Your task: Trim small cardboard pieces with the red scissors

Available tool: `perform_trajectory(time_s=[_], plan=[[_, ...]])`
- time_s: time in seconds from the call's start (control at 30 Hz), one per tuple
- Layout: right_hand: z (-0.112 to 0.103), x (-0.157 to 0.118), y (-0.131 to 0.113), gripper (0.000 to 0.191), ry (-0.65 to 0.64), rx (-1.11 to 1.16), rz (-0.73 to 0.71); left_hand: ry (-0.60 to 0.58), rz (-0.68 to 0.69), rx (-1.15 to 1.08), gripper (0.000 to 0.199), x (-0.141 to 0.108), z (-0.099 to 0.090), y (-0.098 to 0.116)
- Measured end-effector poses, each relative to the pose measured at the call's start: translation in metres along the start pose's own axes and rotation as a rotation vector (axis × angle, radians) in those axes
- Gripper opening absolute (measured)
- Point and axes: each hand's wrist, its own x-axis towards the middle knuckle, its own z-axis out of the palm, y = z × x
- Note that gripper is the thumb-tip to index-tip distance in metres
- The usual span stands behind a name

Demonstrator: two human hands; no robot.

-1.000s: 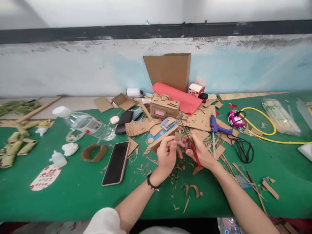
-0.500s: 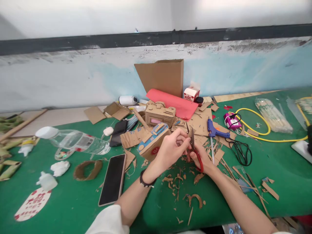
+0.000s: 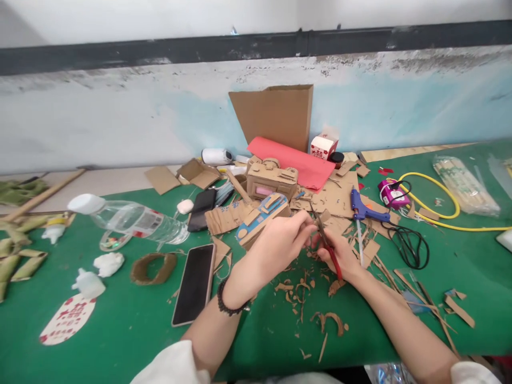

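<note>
My right hand grips a pair of scissors with red handles, the dark blades pointing up and away from me. Close to the blades, the fingers of my left hand are pinched together. Whatever they hold is hidden behind them. Just beyond my left hand lies a cardboard piece with blue printing, partly covered by the hand. Behind it a cardboard camera model stands upright. Small cardboard scraps are strewn on the green tabletop below my hands.
To the right lies a blue glue gun with a black cable, near a purple power adapter and a yellow cord. At left are a phone, a cardboard ring and a plastic bottle. Red paper lies behind.
The view has shifted, so the table's things sit further right and slightly higher. My left hand has turned, its back now more toward me. The scissor blades appear narrower from this angle.
</note>
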Motion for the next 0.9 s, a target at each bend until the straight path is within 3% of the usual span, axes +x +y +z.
perform_trajectory(time_s=[0.17,0.33,0.5,0.9], plan=[[0.001,-0.003,0.001,0.048,-0.01,-0.011,0.006,-0.004,0.021,0.084,0.022,-0.004,-0.008,0.002],[0.003,-0.007,0.006,0.053,-0.013,-0.007,0.041,-0.003,0.057,0.033,0.022,-0.005,-0.009,0.001],[0.01,-0.008,0.013,0.058,-0.024,0.131,0.029,0.004,0.005,-0.066,0.02,-0.002,-0.004,0.005],[0.009,-0.003,0.009,0.069,-0.037,0.065,-0.031,-0.041,-0.054,-0.092,0.013,0.003,-0.003,0.002]])
